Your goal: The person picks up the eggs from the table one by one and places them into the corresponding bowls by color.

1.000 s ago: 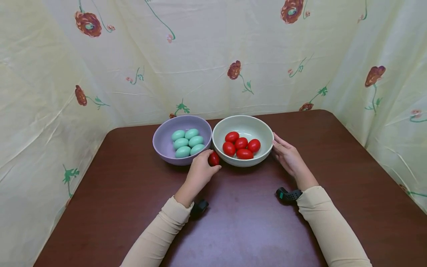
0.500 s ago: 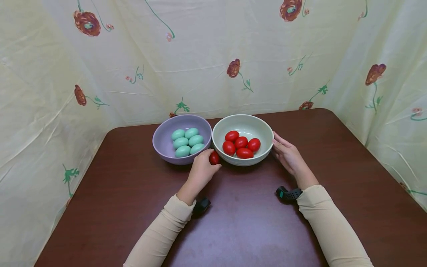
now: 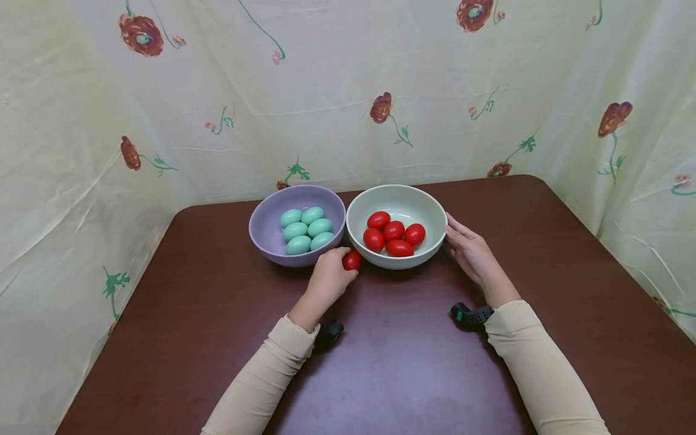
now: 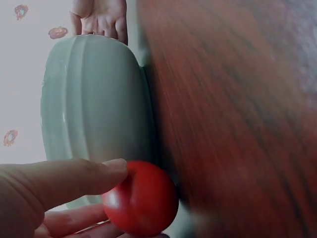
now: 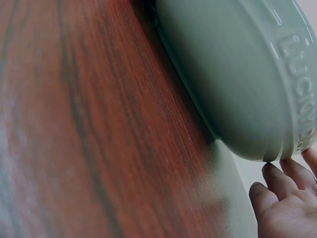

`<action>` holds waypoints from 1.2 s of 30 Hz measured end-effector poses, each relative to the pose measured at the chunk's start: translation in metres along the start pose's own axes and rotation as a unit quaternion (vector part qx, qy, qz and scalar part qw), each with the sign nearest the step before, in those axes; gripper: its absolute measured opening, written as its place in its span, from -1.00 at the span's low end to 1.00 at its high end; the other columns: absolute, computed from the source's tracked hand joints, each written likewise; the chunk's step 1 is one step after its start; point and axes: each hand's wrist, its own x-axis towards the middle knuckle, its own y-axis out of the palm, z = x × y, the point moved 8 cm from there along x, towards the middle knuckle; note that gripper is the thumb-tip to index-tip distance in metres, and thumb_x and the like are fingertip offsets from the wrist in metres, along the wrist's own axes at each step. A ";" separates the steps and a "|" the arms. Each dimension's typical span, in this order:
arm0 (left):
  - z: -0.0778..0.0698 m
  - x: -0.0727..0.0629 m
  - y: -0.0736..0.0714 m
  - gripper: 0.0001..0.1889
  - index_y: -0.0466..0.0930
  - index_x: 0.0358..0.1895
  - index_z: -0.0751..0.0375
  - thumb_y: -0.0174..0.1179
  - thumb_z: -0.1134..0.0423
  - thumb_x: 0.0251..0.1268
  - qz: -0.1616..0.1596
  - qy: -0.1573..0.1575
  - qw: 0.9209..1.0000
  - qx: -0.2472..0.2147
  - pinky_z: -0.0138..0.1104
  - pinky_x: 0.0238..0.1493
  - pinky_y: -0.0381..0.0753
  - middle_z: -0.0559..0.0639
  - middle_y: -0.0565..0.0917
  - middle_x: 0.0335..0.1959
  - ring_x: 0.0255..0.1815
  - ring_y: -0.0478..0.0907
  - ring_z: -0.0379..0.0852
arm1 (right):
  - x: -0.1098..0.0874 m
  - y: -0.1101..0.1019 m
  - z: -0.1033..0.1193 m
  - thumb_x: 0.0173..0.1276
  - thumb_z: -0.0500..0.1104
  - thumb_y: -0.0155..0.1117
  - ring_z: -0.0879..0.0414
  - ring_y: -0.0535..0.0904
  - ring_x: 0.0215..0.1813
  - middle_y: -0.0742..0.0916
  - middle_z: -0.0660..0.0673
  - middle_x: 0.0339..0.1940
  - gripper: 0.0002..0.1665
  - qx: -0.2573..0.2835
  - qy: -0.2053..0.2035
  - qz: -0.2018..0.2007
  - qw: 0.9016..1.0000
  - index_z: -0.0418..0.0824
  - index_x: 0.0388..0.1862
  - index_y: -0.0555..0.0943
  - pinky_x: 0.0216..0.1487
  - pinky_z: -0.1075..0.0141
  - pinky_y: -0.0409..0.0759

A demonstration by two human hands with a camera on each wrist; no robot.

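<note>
My left hand (image 3: 328, 279) pinches a red egg (image 3: 351, 260) between thumb and fingers, in front of where two bowls meet. In the left wrist view the thumb lies on the near side of this red egg (image 4: 143, 198), close to the pale green bowl's wall (image 4: 99, 99). Several more red eggs (image 3: 394, 231) lie inside the pale green bowl (image 3: 435, 211). My right hand (image 3: 470, 257) rests its fingertips against that bowl's right side; the right wrist view shows fingers (image 5: 280, 181) touching its outer wall. Several mint-green eggs (image 3: 295, 231) sit in the purple bowl (image 3: 261, 220) on the left.
Both bowls stand side by side near the back of a dark brown table (image 3: 402, 362). A pale curtain (image 3: 326, 90) with flower prints hangs behind and around it. Each wrist wears a black strap device, such as the right one (image 3: 470, 316).
The red egg has turned and shifted slightly in my left hand's fingers, staying in front of the bowls. My right hand keeps its place at the green bowl.
</note>
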 end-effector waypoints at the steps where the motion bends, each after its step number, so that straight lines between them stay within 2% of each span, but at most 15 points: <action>1: 0.000 0.000 0.000 -0.55 0.58 0.17 0.42 0.34 0.40 0.18 0.000 0.002 1.000 0.001 -0.07 0.16 0.63 0.26 0.68 0.07 0.05 0.61 0.16 | 0.000 0.000 0.000 0.57 -0.06 0.05 0.03 -0.06 0.65 0.04 -0.06 0.66 -0.20 0.002 0.000 0.000 1.000 -0.15 0.62 -0.04 0.63 0.07 -0.12; 10: 0.003 0.004 0.002 -0.55 0.60 0.15 0.39 0.37 0.38 0.17 0.001 0.000 1.000 -0.017 -0.06 0.15 0.63 0.26 0.70 0.06 0.04 0.61 0.18 | -0.001 -0.001 0.002 0.57 -0.05 0.05 0.05 -0.06 0.66 0.04 -0.07 0.66 -0.22 -0.001 0.001 -0.004 1.000 -0.13 0.62 -0.02 0.64 0.07 -0.13; 15: 0.007 0.003 0.001 -0.57 0.63 0.11 0.35 0.39 0.35 0.14 0.002 -0.007 1.000 -0.028 -0.08 0.08 0.67 0.22 0.72 0.00 0.00 0.61 0.15 | -0.002 -0.002 0.000 0.57 -0.06 0.04 0.04 -0.05 0.66 0.04 -0.06 0.66 -0.22 0.000 0.003 -0.006 1.000 -0.13 0.62 -0.02 0.64 0.07 -0.13; 20: 0.005 -0.002 -0.011 -0.59 0.64 0.09 0.34 0.40 0.33 0.14 0.000 -0.009 1.000 -0.022 -0.09 0.06 0.68 0.20 0.72 -0.02 -0.02 0.60 0.13 | -0.001 -0.001 0.000 0.56 -0.04 0.05 0.02 -0.05 0.66 0.05 -0.06 0.66 -0.22 -0.007 0.003 -0.004 1.000 -0.12 0.62 -0.01 0.64 0.06 -0.12; 30: -0.001 -0.011 -0.035 -0.54 0.62 0.16 0.26 0.40 0.26 0.17 0.039 -0.037 0.998 -0.046 -0.12 0.04 0.68 0.14 0.72 -0.01 -0.03 0.59 0.08 | 0.000 -0.001 0.000 0.57 -0.06 0.04 0.01 -0.07 0.66 0.04 -0.07 0.66 -0.23 -0.002 0.001 -0.004 1.000 -0.12 0.62 -0.02 0.64 0.05 -0.13; 36: -0.011 -0.013 -0.049 -0.54 0.62 0.17 0.22 0.41 0.23 0.18 0.028 -0.028 0.997 -0.064 -0.12 0.08 0.66 0.12 0.71 0.02 0.02 0.58 0.07 | 0.000 -0.001 -0.001 0.57 -0.07 0.04 0.01 -0.07 0.66 0.04 -0.08 0.66 -0.22 0.005 0.002 -0.006 1.000 -0.14 0.62 -0.02 0.63 0.05 -0.13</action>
